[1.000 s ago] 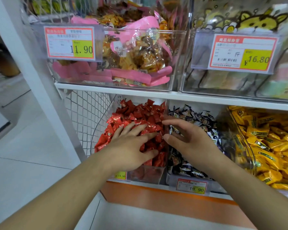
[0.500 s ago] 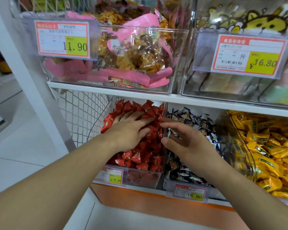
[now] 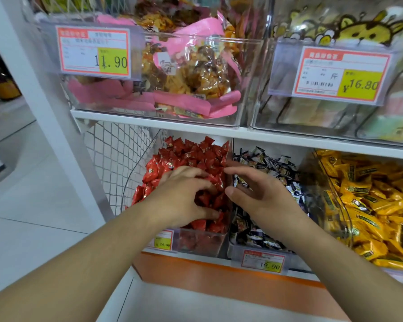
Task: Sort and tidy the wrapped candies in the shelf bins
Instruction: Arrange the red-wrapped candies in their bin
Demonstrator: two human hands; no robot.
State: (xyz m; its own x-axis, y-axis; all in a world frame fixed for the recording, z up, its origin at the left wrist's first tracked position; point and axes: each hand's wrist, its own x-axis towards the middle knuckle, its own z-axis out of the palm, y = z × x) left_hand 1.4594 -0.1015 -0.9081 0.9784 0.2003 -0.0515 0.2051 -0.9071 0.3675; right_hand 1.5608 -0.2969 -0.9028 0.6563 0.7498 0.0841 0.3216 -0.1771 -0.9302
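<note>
A clear bin [image 3: 197, 244] on the lower shelf holds a heap of red wrapped candies [image 3: 191, 152]. My left hand [image 3: 184, 198] lies on the heap, its fingers and thumb curled into the red candies and gripping some. My right hand [image 3: 261, 194] hovers at the wall between this bin and its neighbour, fingers loosely stretched to the left and holding nothing. The neighbouring bin holds black-and-white wrapped candies [image 3: 270, 163]. Further right is a bin of yellow wrapped candies [image 3: 372, 203].
The upper shelf [image 3: 196, 130] carries clear bins of pink snack bags [image 3: 196, 73] and pale packets [image 3: 323, 112], with price tags on their fronts. A wire mesh panel [image 3: 116, 156] and a white post [image 3: 44, 101] close off the left side. An orange base [image 3: 207, 275] runs below.
My left hand lay flat on the red candies; its fingers have now curled into the heap. My right hand has stayed at the bin wall. The view has shifted slightly.
</note>
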